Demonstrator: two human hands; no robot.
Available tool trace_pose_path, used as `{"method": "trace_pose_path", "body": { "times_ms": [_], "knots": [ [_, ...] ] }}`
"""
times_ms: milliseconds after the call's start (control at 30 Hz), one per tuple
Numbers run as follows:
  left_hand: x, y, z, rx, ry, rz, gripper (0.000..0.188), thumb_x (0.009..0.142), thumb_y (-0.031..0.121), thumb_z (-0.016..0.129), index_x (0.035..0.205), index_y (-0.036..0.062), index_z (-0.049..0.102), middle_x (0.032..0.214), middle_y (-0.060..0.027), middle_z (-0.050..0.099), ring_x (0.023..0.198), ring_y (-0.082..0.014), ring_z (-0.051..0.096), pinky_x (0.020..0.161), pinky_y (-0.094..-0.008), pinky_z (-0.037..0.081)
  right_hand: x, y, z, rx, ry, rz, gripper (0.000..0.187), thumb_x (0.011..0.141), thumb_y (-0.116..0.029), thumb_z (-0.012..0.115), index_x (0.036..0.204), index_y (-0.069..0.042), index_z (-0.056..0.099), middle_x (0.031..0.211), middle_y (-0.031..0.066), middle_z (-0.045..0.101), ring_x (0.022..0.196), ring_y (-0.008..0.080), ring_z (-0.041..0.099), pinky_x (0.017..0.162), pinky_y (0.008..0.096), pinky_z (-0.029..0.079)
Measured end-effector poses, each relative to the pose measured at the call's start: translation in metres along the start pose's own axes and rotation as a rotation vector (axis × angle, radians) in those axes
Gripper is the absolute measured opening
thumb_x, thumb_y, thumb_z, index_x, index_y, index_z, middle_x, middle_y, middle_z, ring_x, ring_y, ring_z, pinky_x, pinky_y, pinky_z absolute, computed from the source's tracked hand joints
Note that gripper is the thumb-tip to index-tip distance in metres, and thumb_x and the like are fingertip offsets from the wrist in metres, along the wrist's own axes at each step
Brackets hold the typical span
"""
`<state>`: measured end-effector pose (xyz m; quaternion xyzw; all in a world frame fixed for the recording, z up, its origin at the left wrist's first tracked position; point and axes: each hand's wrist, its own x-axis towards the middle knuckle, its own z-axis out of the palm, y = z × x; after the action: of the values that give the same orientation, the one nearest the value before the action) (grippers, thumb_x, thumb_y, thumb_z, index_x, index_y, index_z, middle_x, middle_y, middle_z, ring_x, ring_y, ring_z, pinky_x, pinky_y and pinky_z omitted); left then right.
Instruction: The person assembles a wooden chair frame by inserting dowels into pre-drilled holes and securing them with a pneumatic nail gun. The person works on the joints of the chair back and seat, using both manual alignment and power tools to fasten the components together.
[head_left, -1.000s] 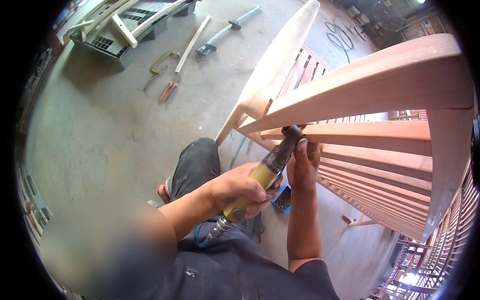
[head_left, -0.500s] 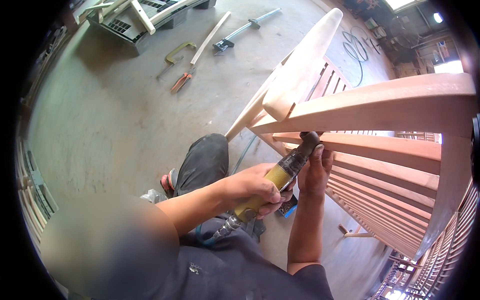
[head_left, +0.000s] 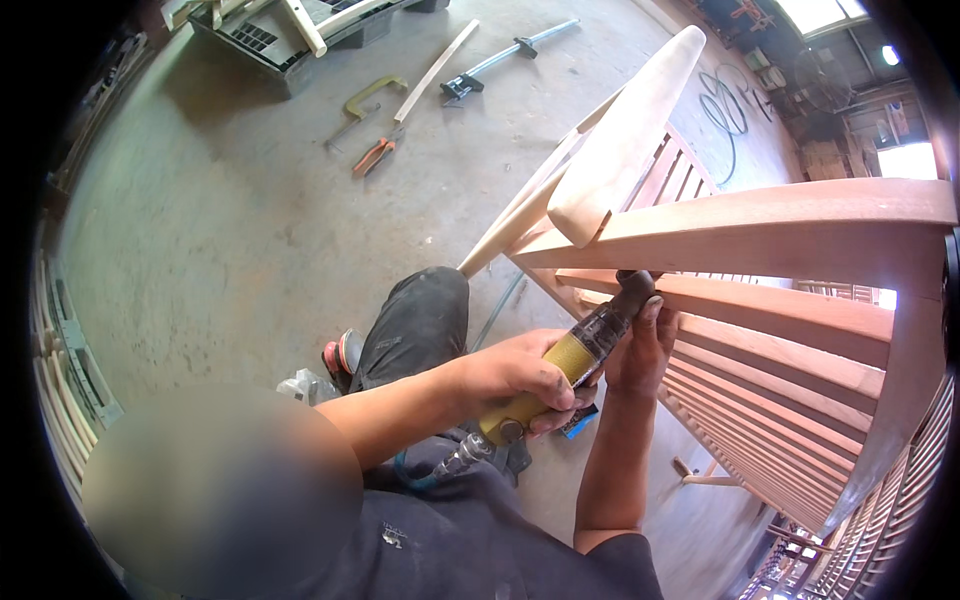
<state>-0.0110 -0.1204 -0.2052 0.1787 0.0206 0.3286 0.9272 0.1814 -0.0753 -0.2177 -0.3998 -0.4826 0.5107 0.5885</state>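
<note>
Left hand [head_left: 520, 375] clenched around the yellow air tool [head_left: 560, 375]; right hand [head_left: 640, 345], forearm upright, grips its dark head against the wooden bench slat [head_left: 760, 310].

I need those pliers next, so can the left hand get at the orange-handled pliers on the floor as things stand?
Probably not. The left hand is wrapped around the yellow air tool, held against the wooden bench. The orange-handled pliers lie far off across the bare concrete floor, well beyond the knee.
</note>
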Motion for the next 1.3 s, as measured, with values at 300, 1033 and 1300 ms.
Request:
{"method": "trace_pose_path", "body": {
  "times_ms": [300,1033,1300],
  "knots": [
    [0.000,-0.002,-0.003,0.001,0.004,-0.006,0.041,0.076,0.019,0.075,0.103,0.0012,0.049,0.073,-0.0035,0.050,0.052,-0.0122,0.053,0.044,-0.0262,0.047,0.003,0.002,-0.001,0.025,-0.050,-0.054,0.055,0.103,-0.031,0.058,0.148,-0.005,0.040,0.136,0.0144,0.053,0.122,0.0256,0.054,0.102,0.0407,0.046],
    [0.003,-0.011,-0.007,-0.071,-0.020,0.039,0.041,0.076,0.016,0.072,0.106,-0.0005,0.049,0.076,-0.0039,0.050,0.051,-0.0131,0.054,0.044,-0.0272,0.048,0.002,-0.006,0.006,-0.056,-0.019,0.015,0.069,0.097,-0.047,0.062,0.144,-0.003,0.037,0.130,0.0131,0.054,0.118,0.0250,0.057,0.099,0.0394,0.049],
    [0.001,-0.007,-0.006,-0.111,-0.013,-0.021,0.043,0.075,0.012,0.075,0.107,-0.0014,0.048,0.076,-0.0046,0.050,0.051,-0.0141,0.054,0.044,-0.0264,0.048,-0.003,-0.003,0.002,0.001,-0.036,0.009,0.056,0.101,-0.037,0.059,0.143,-0.004,0.040,0.134,0.0115,0.051,0.123,0.0261,0.054,0.106,0.0440,0.044]
  ]
}}
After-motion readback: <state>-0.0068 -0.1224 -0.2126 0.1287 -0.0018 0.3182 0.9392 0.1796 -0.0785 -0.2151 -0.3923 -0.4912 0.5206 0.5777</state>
